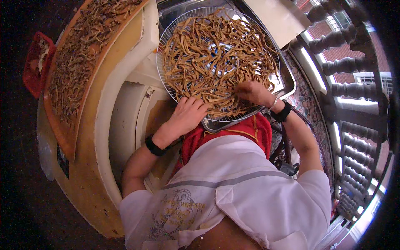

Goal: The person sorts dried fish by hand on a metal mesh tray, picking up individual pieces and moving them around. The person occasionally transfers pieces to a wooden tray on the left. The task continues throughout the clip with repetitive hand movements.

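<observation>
A round wire fan guard [165, 78] lies before me, spread with a loose layer of dried brown strips [193, 59]. Through gaps in the layer its blue and white hub [220, 57] shows. Beneath it is a shiny metal tray [290, 82]. My left hand [189, 114] rests at the guard's near left edge, its fingertips against the strips. Over the near right part is my right hand [254, 93], slightly blurred, with its fingers bent down among the strips. Whether either hand grips a strip is hidden.
On the left, a curved cream-painted counter [107, 131] carries an orange board [73, 137] covered with darker dried pieces [82, 59]. A red plastic basket [34, 75] sits beyond it. A pale board [272, 18] lies at upper right, and a balustrade [348, 65] runs along the right.
</observation>
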`<control>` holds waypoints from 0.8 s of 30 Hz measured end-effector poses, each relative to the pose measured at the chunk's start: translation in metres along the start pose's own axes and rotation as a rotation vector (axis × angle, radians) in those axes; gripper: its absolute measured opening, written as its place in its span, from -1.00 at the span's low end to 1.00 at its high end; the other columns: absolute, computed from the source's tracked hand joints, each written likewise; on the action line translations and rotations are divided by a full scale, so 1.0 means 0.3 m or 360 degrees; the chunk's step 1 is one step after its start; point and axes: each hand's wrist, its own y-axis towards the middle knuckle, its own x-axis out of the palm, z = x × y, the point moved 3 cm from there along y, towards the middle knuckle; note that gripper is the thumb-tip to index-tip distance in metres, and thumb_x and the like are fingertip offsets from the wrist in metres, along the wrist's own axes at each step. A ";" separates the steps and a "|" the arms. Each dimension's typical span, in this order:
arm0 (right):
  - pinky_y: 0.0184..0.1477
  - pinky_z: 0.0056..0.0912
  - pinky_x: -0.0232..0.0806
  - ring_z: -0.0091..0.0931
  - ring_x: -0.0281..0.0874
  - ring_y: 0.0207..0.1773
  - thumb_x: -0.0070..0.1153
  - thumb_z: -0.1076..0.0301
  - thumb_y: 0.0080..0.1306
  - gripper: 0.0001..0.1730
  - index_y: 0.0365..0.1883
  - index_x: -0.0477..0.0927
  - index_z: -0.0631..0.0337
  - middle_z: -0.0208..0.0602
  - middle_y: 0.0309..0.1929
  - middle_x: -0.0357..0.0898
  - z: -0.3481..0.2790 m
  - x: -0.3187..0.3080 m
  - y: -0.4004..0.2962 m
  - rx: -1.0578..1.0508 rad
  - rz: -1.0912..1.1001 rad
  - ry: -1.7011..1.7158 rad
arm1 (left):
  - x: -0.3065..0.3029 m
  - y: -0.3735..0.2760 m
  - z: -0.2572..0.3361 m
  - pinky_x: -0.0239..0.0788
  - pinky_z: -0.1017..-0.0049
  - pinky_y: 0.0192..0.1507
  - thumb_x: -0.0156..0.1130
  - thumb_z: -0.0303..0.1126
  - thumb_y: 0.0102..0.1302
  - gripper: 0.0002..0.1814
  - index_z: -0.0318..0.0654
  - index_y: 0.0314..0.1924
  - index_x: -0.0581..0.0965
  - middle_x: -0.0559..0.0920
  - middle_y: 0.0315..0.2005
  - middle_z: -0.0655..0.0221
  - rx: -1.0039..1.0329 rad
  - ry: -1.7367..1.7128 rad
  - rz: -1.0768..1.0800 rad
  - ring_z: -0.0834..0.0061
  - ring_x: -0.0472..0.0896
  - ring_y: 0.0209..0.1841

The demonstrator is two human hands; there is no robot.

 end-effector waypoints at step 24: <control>-0.16 -0.15 0.40 -0.16 0.52 -0.17 0.12 0.33 0.22 -0.79 -0.19 0.56 0.20 -0.15 -0.28 0.49 -0.234 0.113 -0.070 -0.0269 -0.0102 -0.0213 | 0.014 0.003 0.010 0.17 0.30 0.08 0.19 -0.24 0.23 -0.67 -0.18 -0.03 0.56 0.55 -0.15 0.39 0.0133 0.0032 -0.0073 0.33 0.40 0.06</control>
